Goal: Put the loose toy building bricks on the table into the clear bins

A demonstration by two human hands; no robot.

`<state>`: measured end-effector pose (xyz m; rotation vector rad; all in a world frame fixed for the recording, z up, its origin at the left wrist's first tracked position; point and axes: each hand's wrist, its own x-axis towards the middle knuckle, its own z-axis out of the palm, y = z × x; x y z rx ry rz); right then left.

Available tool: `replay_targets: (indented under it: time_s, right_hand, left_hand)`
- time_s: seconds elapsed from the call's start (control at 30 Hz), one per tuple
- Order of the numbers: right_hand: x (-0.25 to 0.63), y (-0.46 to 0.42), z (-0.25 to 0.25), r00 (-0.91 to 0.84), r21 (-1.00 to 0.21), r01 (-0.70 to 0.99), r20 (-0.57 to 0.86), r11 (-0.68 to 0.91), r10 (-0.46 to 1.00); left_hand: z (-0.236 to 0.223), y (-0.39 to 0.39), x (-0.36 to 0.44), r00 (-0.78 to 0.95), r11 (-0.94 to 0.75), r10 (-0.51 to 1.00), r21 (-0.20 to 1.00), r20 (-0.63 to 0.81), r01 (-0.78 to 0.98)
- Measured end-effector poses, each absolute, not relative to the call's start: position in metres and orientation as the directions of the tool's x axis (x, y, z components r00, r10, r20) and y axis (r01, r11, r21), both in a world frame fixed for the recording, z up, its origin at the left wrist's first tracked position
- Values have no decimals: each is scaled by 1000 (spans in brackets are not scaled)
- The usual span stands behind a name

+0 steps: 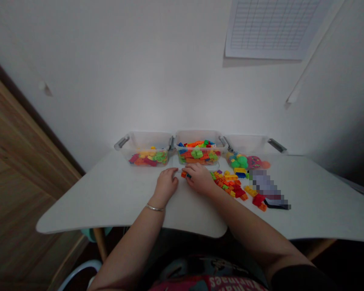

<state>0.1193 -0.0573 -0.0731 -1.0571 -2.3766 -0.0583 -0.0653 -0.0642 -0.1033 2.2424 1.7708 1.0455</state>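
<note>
My left hand rests on the white table, its fingers stretched toward my right hand and its thumb apart, with nothing visible in it. My right hand is curled over a small orange toy brick, with a dark piece by its fingertips; the fingers partly hide both. To the right of that hand lies a loose pile of toy bricks in orange, red, yellow and green. Just beyond my hands stands the middle clear plastic bin, which holds mixed bricks.
A left clear bin contains colored pieces. The right clear bin has green, pink and orange round toys in it. A blurred phone-like object lies beside the loose bricks. The white table meets the wall behind the bins.
</note>
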Motion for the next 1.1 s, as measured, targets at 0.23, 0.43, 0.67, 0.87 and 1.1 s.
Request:
replay_targets:
  time_s: [0.23, 0.43, 0.67, 0.87, 1.1]
  right_hand:
    - [118, -55, -88, -571, -179, 692, 456, 699, 683]
    - [118, -55, -91, -572, -150, 704, 459, 694, 679]
    - [118, -56, -92, -557, -125, 723, 476, 679, 680]
    - [117, -59, -90, -562, -102, 733, 468, 673, 683]
    - [118, -52, -98, -530, -144, 735, 488, 663, 694]
  left_hand:
    - [-106, -61, -66, 88, -326, 876, 446, 475, 833]
    - [-101, -64, -64, 64, -289, 893, 457, 445, 841]
    - [-98, -67, -63, 42, -263, 900, 463, 434, 847]
    - [-98, -67, -64, 24, -253, 899, 473, 437, 844]
    - [-99, -66, -63, 19, -249, 902, 483, 432, 839]
